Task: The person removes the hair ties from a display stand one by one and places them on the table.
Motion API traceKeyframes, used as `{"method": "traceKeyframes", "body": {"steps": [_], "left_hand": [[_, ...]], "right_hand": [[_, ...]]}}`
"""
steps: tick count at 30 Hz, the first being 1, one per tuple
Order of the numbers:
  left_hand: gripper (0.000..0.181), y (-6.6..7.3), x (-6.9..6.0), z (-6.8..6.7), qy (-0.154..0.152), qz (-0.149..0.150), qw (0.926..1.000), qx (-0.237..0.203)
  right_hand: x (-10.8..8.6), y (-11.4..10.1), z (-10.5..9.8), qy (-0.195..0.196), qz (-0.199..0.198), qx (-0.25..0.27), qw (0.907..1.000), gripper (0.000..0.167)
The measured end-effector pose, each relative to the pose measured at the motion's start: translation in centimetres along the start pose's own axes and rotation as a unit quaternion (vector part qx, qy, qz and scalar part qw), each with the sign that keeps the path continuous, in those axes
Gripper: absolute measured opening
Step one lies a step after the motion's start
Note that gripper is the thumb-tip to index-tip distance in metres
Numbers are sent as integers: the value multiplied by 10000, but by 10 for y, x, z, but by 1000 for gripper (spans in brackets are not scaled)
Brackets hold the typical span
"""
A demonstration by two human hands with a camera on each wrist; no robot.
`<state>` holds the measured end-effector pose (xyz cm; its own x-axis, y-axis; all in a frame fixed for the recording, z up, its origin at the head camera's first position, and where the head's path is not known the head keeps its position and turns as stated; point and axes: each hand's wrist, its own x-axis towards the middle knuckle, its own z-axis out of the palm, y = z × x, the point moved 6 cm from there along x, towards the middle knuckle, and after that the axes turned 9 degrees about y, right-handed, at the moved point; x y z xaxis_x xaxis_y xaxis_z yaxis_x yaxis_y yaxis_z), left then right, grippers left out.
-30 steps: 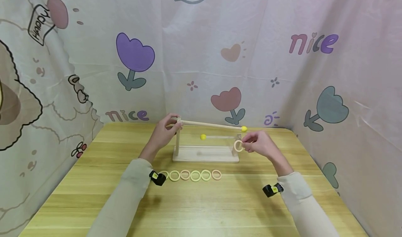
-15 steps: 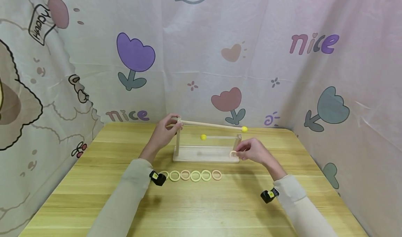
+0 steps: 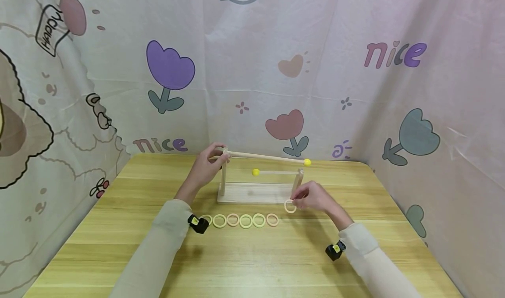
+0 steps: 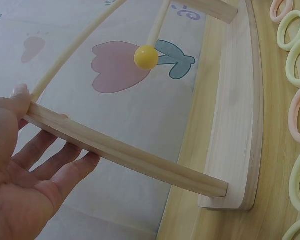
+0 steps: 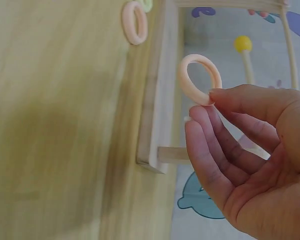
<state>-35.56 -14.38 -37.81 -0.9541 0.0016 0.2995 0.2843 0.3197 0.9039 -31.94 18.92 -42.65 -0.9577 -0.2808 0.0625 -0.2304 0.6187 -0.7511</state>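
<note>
A wooden stand has a flat base point(image 3: 254, 194), a taller left post point(image 3: 223, 177) and a shorter right post point(image 3: 296, 185). From the left post runs a long rod point(image 3: 268, 157) ending in a yellow ball point(image 3: 307, 162); a shorter rod point(image 3: 278, 172) with another yellow ball point(image 4: 146, 57) comes off the right post. My left hand point(image 3: 206, 165) grips the left post's top, thumb near the rod's root and fingers on the underside. My right hand point(image 3: 316, 198) pinches a peach ring point(image 5: 184, 80) between thumb and fingertips, in front of the base's right end.
Several green and pink rings lie in a row before the stand, with a pink ring point(image 5: 127, 25) at the right end. The leftmost is partly covered by the left wrist camera point(image 3: 198, 224). Behind the wooden table point(image 3: 252, 263) hangs a patterned cloth point(image 3: 244, 61).
My right hand has moved down and toward me with the peach ring, from beside the right post to in front of the base. The left hand stays on the post.
</note>
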Motion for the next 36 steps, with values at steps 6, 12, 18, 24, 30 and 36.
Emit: {"method": "traceKeyframes", "body": {"steps": [6,12,18,24,30,36], "left_hand": [[35,0,1,0,17,67,10000,40],[35,1,1,-1,13,101,9999,48],[36,0,1,-1,6,91,9999,45],[35,0,1,-1,7,79,10000,29],[33,0,0,0,-4,42,10000,-8],[33,-1,2,1,-41,-122,9999,33]], "right_hand": [[1,8,10,-136,54,69,9999,9],[1,15,22,-405,73,97,9991,9],[1,18,32,-561,-21,81,9984,9],[0,20,41,-632,-15,34,9980,8],[-1,23,45,-547,82,-96,9984,6],[-1,25,46,-454,200,-207,9986,6]]}}
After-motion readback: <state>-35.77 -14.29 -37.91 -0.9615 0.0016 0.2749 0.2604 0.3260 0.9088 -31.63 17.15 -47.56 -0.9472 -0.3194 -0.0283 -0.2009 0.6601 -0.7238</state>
